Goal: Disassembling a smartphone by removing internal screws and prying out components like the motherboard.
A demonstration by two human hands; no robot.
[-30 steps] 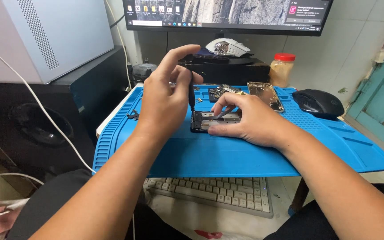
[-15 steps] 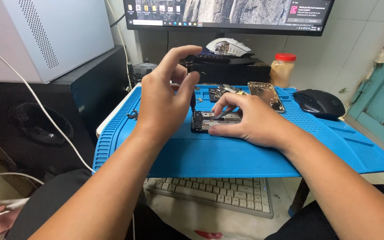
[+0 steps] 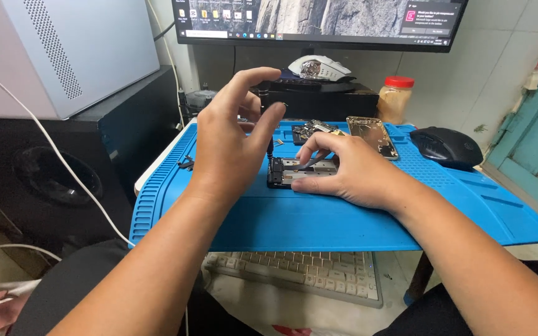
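An opened phone (image 3: pixel 294 173), its dark inner parts showing, lies on the blue work mat (image 3: pixel 319 218). My right hand (image 3: pixel 350 171) rests on the phone's right half and holds it down, fingers curled over its edges. My left hand (image 3: pixel 228 140) hovers raised over the phone's left end with its fingers spread upward. A thin dark screwdriver (image 3: pixel 269 151) hangs from its thumb and fingertips, and its tip meets the phone's left end. The screwdriver's handle is hidden behind my fingers.
A gold phone back cover (image 3: pixel 372 137) and loose phone parts (image 3: pixel 312 130) lie farther back on the mat. A black mouse (image 3: pixel 446 146) sits at the right, a jar (image 3: pixel 396 99) and monitor (image 3: pixel 319 22) behind. A keyboard (image 3: pixel 300 274) sits below the mat, a computer case (image 3: pixel 76 50) at left.
My left hand's fingers have shifted slightly on the screwdriver. My right hand and the phone stay where they were.
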